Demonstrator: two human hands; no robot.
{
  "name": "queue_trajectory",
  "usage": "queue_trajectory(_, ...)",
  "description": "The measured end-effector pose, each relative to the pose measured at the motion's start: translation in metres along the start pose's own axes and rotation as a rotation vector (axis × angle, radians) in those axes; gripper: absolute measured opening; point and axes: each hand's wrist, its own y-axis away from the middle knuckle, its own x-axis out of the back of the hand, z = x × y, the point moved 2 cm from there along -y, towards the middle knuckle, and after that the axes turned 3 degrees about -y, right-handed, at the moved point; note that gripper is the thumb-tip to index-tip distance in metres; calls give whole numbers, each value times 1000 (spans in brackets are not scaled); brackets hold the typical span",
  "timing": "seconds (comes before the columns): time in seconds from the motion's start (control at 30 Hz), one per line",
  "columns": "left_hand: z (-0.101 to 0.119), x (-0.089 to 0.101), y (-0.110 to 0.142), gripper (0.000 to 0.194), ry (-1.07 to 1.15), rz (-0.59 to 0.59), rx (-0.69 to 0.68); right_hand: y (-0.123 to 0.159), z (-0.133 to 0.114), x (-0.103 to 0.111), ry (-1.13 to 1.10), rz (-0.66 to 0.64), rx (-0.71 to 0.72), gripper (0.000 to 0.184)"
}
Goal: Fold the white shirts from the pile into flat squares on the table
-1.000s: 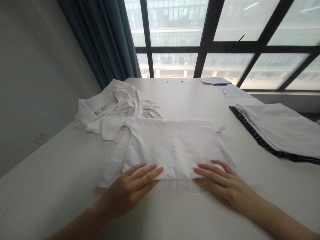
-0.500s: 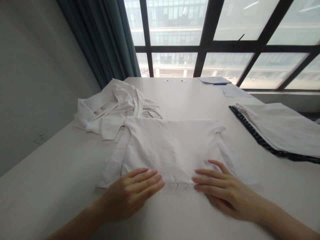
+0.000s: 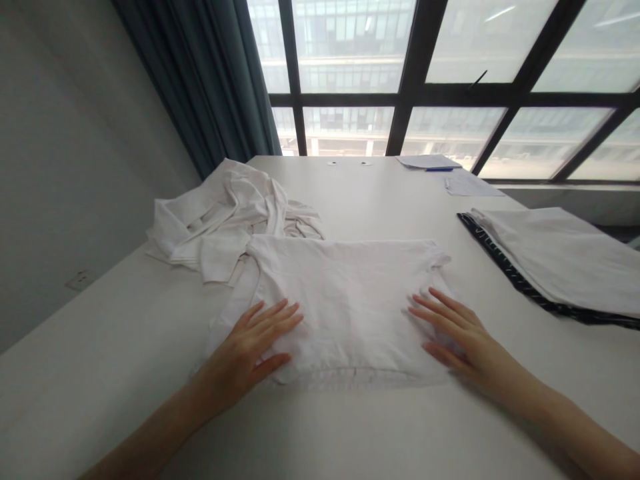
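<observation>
A white garment, which looks like a shirt [image 3: 345, 300], lies folded over on the table in front of me, with its near edge towards me and a few creases across it. My left hand [image 3: 255, 343] rests on its left side, fingers stretched out and thumb apart. On the right side of the shirt lies my right hand [image 3: 450, 333], fingers spread and palm down. Both hands hold nothing. Part of the sleeves on either side is hidden beneath my hands and wrists.
A crumpled heap of white clothing [image 3: 225, 207] touches the shirt's far left corner. At the right lies a folded white cloth [image 3: 570, 253] on a black patterned one [image 3: 520, 287]. Papers [image 3: 430, 161] and a blue pen [image 3: 439, 169] lie at the table's [image 3: 345, 200] far end, near the window.
Both hands have moved away from the near edge, up and outward onto the shirt's sides, with the fingers more spread. The near edge now shows more fully.
</observation>
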Motion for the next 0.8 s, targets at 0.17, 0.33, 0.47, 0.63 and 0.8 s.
queue_trajectory(0.17,-4,-9,7,61,-238,-143,-38,16,20,-8,251,-151,-6,77)
queue_trajectory(0.33,2,1,9,61,-226,-208,-24,22,31,4,245,-156,21,87)
queue_trajectory(0.47,1,15,2,52,-206,-209,-47,10,22,16,241,-88,31,63)
queue_trajectory(0.63,-3,20,-32,42,-126,-120,-89,-24,-10,15,155,-62,171,34)
queue_trajectory(0.8,14,-2,-69,36,-35,-117,-190,-56,-41,-6,-57,-131,402,24)
